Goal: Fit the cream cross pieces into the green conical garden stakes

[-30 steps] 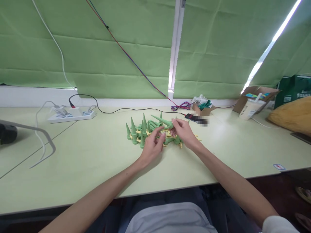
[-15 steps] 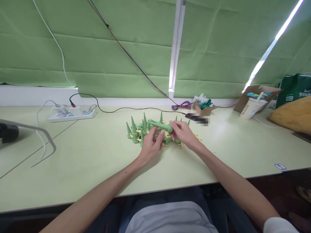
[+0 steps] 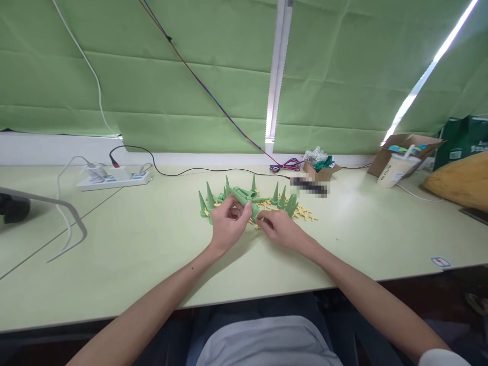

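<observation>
Where our left hand (image 3: 225, 223) curls over the near edge of the pile, we see its fingers closed around a green cone-shaped spike (image 3: 241, 198), which lies tilted with its tip pointing up and away to the left. Our right hand (image 3: 279, 231) sits just beside it, palm down on the table (image 3: 152, 254), its fingertips (image 3: 262, 219) pinched together at the wide end of that same spike; whether they grip the spike itself or one of the small yellow pieces (image 3: 301, 211) there, we cannot tell. Around both hands spreads the heap of green spikes (image 3: 229, 195), several standing upright on their bases, with the yellow pieces scattered among them and out to the right. Behind the heap we find a black cable (image 3: 190, 170) running along the table to a white power strip (image 3: 112, 179) on the left, and a bundle of red and blue wire (image 3: 285, 165) beside a small open cardboard box (image 3: 322, 170) holding crumpled wrapping. Farther right stand a paper cup with a straw (image 3: 394, 170), a larger cardboard box (image 3: 407, 147), a dark green bag (image 3: 463, 140) and a yellow cushion (image 3: 461, 180). At the far left edge a grey stand (image 3: 57, 213) rests on the table, and green blinds (image 3: 171, 76) fill the background.
</observation>
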Available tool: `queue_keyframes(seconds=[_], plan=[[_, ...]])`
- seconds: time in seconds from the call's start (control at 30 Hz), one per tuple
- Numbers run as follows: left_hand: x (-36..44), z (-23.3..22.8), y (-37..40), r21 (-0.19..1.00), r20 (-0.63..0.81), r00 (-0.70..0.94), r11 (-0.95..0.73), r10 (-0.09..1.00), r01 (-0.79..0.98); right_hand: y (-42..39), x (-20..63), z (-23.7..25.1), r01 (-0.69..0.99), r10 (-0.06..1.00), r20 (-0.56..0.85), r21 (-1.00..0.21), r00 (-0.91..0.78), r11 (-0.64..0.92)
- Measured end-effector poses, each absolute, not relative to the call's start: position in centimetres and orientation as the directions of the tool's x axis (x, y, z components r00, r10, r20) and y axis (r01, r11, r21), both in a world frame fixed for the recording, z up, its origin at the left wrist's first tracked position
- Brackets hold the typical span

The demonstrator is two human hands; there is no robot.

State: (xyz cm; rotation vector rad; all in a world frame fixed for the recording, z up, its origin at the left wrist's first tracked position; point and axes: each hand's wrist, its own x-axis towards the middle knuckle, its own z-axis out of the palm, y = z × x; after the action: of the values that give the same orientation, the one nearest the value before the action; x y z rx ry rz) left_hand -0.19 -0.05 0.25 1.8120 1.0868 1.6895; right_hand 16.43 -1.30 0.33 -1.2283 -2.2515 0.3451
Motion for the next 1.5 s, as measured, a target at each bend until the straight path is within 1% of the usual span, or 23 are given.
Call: queue_keyframes(seconds=[0.07,0.13,0.23,0.33,0.5,0.7,0.8,0.9,0.97,1.03,1.13,1.2,1.33,1.5], plan=[[-0.2,0.2,-0.1,0.753,0.634,-0.062,-0.596,0.771,0.279,-1.3,16.4,-0.6,0.739,0.825,0.295,-0.368,-0.483,0.564],[-0.2,0.2,-0.1,0.741,0.638,-0.049,-0.596,0.768,0.309,-1.3,16.2,-1.4,0.793,0.833,0.271,-0.267,-0.483,0.547],[-0.2,0.2,-0.1,0.731,0.645,-0.05,-0.597,0.762,0.33,-1.3,15.9,-2.2,0.828,0.84,0.247,-0.18,-0.484,0.53],[-0.2,0.3,-0.1,0.745,0.641,-0.091,-0.589,0.762,0.312,-1.5,15.4,-2.4,0.82,0.826,0.241,-0.153,-0.51,0.551],[-0.3,0.5,0.0,0.759,0.646,-0.166,-0.604,0.745,0.242,-1.8,14.6,-2.4,0.799,0.805,0.235,-0.146,-0.545,0.584],[-0.2,0.3,0.1,0.766,0.634,-0.151,-0.589,0.758,0.259,-1.9,14.6,-2.7,0.779,0.797,0.245,-0.188,-0.552,0.598],[-0.1,0.1,0.1,0.753,0.631,-0.088,-0.582,0.771,0.307,-2.2,15.0,-2.5,0.786,0.803,0.239,-0.183,-0.547,0.59],[-0.1,0.0,0.0,0.718,0.632,-0.005,-0.583,0.775,0.38,-2.5,15.8,-1.8,0.826,0.825,0.228,-0.119,-0.517,0.551],[0.0,-0.1,0.0,0.691,0.621,0.059,-0.581,0.782,0.43,-2.9,16.5,-1.3,0.875,0.864,0.221,-0.073,-0.453,0.478],[0.1,-0.3,0.0,0.66,0.583,0.154,-0.576,0.797,0.482,-3.2,17.2,-0.8,0.928,0.914,0.189,-0.025,-0.36,0.371],[0.3,-0.9,0.2,0.612,0.483,0.316,-0.574,0.816,0.544,-3.7,18.2,-0.4,0.974,0.964,0.137,0.039,-0.226,0.223],[0.4,-1.3,0.4,0.594,0.406,0.399,-0.569,0.822,0.569,-3.9,18.6,-0.4,0.986,0.981,0.112,0.068,-0.16,0.153],[0.4,-1.9,0.5,0.543,0.31,0.484,-0.57,0.819,0.616,-4.0,19.1,-0.8,0.993,0.991,0.085,0.07,-0.105,0.099],[0.3,-2.1,0.4,0.535,0.255,0.499,-0.551,0.828,0.641,-3.9,19.3,-1.4,0.997,0.993,0.093,0.037,-0.074,0.071]])
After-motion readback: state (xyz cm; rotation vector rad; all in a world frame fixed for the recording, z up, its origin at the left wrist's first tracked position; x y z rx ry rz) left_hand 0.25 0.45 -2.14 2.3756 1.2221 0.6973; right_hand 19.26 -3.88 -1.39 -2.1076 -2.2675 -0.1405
